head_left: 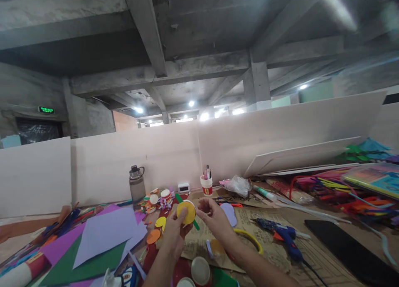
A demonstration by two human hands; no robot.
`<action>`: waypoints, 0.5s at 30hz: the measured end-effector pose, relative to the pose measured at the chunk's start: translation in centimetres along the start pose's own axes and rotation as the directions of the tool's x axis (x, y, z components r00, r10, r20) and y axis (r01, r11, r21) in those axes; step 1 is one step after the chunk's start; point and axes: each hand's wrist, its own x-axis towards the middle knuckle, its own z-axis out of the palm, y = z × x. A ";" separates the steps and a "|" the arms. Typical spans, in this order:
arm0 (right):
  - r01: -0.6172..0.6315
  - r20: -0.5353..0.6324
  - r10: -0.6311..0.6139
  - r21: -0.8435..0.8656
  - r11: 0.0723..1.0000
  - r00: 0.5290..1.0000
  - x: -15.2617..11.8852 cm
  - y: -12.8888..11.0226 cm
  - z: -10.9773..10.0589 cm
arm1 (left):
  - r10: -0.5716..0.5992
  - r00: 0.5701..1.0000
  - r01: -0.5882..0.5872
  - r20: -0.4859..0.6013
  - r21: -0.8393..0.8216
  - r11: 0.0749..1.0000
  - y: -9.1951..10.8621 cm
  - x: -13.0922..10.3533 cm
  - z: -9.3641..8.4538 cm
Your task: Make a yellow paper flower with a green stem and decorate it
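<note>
A round yellow disc with a white edge is held in my left hand, the thumb lying across its face. Green strips stick out from behind it at the upper left and lower right. My right hand is just right of the disc, its fingers bent and drawn together near the rim; whether they pinch anything is too small to tell. Below my left hand lie an orange disc and a yellow piece. A lilac rounded piece rests beyond my right hand.
A blue glue gun and a black slab lie at the right. Yellow tape roll sits by my right forearm. Behind stand a grey bottle and a pen cup. Coloured sheets cover the left.
</note>
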 end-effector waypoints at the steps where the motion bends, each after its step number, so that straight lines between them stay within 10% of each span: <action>1: 0.001 -0.005 -0.001 0.005 1.000 1.000 0.0 0.0 0.0 | 0.000 1.000 0.000 0.001 0.011 1.000 -0.1 0.1 -0.1; 15: 0.087 0.055 -0.081 -0.103 0.991 0.995 -0.5 -0.1 -0.1 | -0.049 0.991 0.040 0.127 0.070 0.997 -0.1 -0.9 0.4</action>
